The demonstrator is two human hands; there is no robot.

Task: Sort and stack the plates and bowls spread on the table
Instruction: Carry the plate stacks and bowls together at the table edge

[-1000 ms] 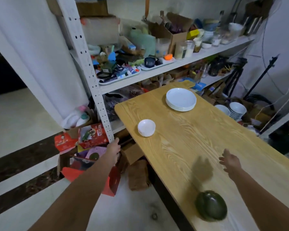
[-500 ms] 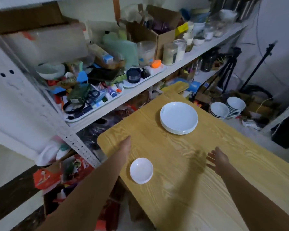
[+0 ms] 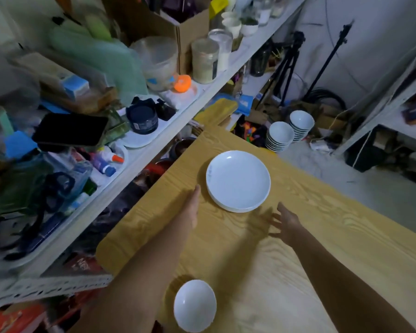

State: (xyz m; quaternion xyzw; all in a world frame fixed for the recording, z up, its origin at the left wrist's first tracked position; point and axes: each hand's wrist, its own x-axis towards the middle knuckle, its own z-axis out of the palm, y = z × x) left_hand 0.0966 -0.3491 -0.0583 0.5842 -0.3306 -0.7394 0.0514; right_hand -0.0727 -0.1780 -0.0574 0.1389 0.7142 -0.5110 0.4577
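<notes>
My left hand, fingers straight and empty, is just beside the left rim of the plate stack at frame centre, near the wooden table's left edge. My right hand, fingers spread, hovers over bare tabletop below the stack. A small white bowl sits bottom centre.

Cluttered storeroom, a white metal shelf overflowing with jars, a cardboard box and trays of odds and ends, tripods standing by the wall, stacked bowls sitting on the floor, a wooden tabletop standing alongside.
</notes>
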